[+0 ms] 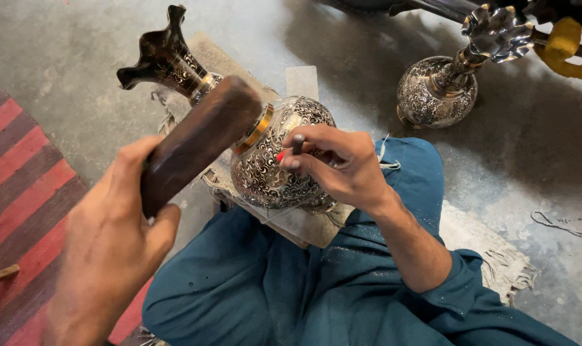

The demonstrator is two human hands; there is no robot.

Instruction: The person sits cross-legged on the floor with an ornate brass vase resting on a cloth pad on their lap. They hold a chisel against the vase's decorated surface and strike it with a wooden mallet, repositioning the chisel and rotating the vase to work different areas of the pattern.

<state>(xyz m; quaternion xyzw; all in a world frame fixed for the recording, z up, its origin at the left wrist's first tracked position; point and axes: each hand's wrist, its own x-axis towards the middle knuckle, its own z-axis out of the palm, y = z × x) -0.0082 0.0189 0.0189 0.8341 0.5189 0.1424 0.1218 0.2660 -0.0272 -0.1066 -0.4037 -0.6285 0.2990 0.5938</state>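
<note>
The engraved metal vase (275,160) lies on its side across the person's lap, resting on a pale cloth pad (303,224) over the teal trousers (252,282). Nearest the camera, the left hand (111,250) has its fingers wrapped tight around a dark wooden mallet (198,141), lifted above the vase's neck. The right hand (342,166) rests on the vase's round belly, fingers pinched closed on a thin metal chisel (298,143) whose tip meets the patterned surface. The vase's dark fluted mouth (159,51) points away to the upper left. A red striped rug (15,186) lies on the concrete floor (528,160) at the left. Further off, a second engraved vase (441,86) stands upright at the upper right, well apart from the first.
</note>
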